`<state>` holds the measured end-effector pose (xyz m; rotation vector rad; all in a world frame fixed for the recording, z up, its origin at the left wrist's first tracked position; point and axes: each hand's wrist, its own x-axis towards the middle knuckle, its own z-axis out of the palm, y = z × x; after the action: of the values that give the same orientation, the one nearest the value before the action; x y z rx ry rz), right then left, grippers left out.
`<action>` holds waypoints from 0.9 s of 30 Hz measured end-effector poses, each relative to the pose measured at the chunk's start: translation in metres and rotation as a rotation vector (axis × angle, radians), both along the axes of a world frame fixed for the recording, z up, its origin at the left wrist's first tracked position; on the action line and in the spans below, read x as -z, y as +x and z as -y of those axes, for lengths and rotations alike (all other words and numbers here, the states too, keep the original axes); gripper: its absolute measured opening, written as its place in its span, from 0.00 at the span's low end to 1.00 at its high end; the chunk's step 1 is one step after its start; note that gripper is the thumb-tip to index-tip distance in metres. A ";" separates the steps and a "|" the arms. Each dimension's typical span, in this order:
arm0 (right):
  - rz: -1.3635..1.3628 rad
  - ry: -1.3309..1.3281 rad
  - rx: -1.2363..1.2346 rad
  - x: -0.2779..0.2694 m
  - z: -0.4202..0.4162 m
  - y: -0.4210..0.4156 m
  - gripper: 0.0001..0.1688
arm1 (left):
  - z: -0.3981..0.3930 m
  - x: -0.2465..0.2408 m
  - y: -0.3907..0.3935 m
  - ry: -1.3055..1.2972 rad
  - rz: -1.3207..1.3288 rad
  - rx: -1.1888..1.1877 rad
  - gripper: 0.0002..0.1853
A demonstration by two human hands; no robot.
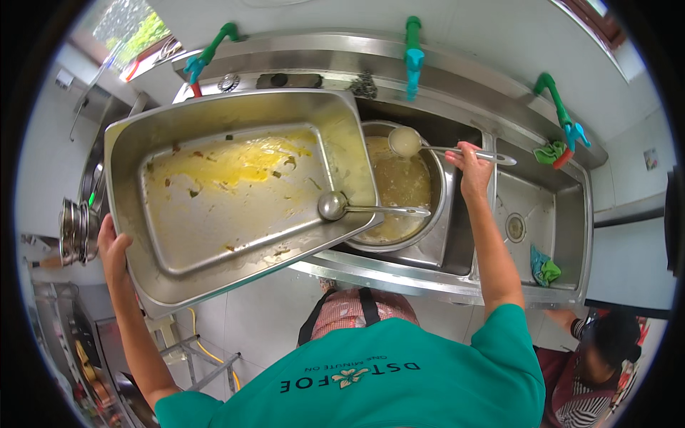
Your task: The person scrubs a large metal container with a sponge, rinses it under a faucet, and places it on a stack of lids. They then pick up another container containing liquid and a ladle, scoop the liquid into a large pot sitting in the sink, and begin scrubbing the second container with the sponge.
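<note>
My left hand [113, 247] grips the left edge of a large, deep stainless steel pan [225, 235]. Yellow oily residue and food scraps smear the bottom of this pan. One ladle [333, 205] lies inside it, its handle reaching over the right rim. In my right hand [474, 170] is the handle of a second ladle [405, 141], whose bowl holds cloudy liquid. That bowl is over a round metal pot [438, 214] of murky brownish liquid, which stands in the sink's middle basin. The pan's right end overlaps the pot's left side.
Green pipes with blue taps [413, 64] line the wall behind the sink. A steel scouring pad [364, 84] rests on the back ledge. Cloths [545, 266] lie in the right basin [540, 198]. Another person [588, 364] is at the lower right, and a metal stand [203, 364] is at the lower left.
</note>
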<state>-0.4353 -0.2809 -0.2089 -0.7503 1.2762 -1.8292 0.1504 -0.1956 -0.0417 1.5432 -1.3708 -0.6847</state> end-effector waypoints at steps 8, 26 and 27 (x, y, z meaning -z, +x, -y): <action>-0.243 -0.007 -0.267 -0.017 -0.002 0.095 0.10 | 0.003 0.005 0.007 0.032 -0.007 0.012 0.15; -0.782 0.181 0.061 0.187 -0.034 -0.032 0.05 | -0.013 0.010 0.006 0.026 -0.044 -0.103 0.15; -0.527 0.225 0.094 0.187 -0.033 -0.030 0.05 | -0.016 0.011 0.006 0.023 -0.049 -0.115 0.15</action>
<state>-0.4658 -0.2475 -0.3962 -1.1036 1.8443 -1.5714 0.1560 -0.1800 -0.0531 1.6001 -1.2317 -0.6645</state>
